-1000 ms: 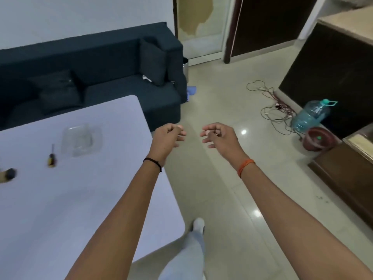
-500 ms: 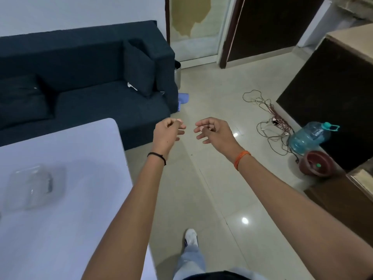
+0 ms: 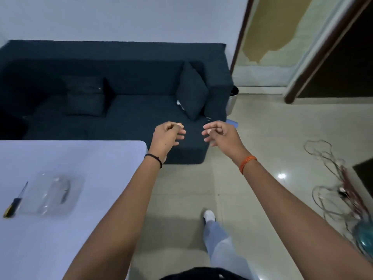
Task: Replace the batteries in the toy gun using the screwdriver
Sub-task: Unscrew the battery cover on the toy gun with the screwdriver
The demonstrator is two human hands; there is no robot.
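Two hands hang out in front of the person, over the floor and the edge of the dark sofa (image 3: pixel 125 110), and neither holds anything. The left hand (image 3: pixel 168 136) has its fingers loosely curled with thumb near the fingertips; the right hand (image 3: pixel 220 134) is much the same, fingers bent and relaxed, nothing between them.

The screwdriver (image 3: pixel 15 201) lies flat on the white table (image 3: pixel 90 229), far over at the table's left side, its thin shaft pointing away from the person and its black-and-yellow handle nearer. Just to its right sits a clear plastic tray (image 3: pixel 54 194) with something small and dark inside, too blurred to name. The toy gun is not in view, nor are any batteries that can be made out.

I judge the screwdriver to be light and stiff, easy to lift with one hand; the handle is the place to take it, since the bare shaft is thin and likely slick. The tray looks flimsy and may slide or flex if nudged.

Both hands are well apart from the screwdriver, which lies to their left and nearer the body; the left hand is the closer one, just past the table's far right corner.
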